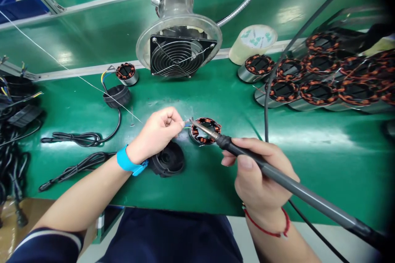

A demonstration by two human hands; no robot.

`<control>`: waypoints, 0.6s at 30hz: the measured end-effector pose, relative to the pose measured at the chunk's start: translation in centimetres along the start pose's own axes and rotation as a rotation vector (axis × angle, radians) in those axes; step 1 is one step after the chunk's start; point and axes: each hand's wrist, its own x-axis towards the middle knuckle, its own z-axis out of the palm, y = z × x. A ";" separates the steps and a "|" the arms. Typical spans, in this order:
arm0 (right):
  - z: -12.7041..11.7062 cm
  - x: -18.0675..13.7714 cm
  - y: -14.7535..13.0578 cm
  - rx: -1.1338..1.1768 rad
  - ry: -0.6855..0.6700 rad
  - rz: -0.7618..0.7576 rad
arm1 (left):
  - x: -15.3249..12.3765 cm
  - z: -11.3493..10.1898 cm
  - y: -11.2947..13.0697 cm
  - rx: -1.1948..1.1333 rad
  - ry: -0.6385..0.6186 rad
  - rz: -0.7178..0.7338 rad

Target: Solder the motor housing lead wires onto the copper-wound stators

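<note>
My right hand point(262, 172) is closed round the dark handle of a soldering iron point(247, 153). The iron's metal tip reaches up and left to the thin wire point(187, 121) at my left fingertips. Thumb and forefinger of my left hand point(163, 129) pinch that wire, closely beside a motor stator point(206, 131) with copper windings. A blue band circles the left wrist. Below this hand sits a round black plastic housing point(168, 159), partly hidden by the wrist. A fine pale strand point(101, 90) slants from the upper left toward my left hand; its end is out of sight.
A fume extractor with a fan grille point(177, 55) stands behind. Several stators point(321, 90) and a tape roll point(254, 41) fill the back right. Another stator point(126, 73), a wired black cap point(117, 96) and coiled cables point(74, 137) lie left. A dark cord point(270, 82) hangs at right.
</note>
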 end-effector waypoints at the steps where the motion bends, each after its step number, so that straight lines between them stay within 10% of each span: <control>1: 0.0 0.0 0.0 0.002 -0.002 0.003 | 0.0 0.0 0.0 0.001 0.000 0.003; 18: -0.1 0.0 0.1 -0.027 -0.021 -0.036 | 0.1 0.1 0.0 0.008 0.011 0.025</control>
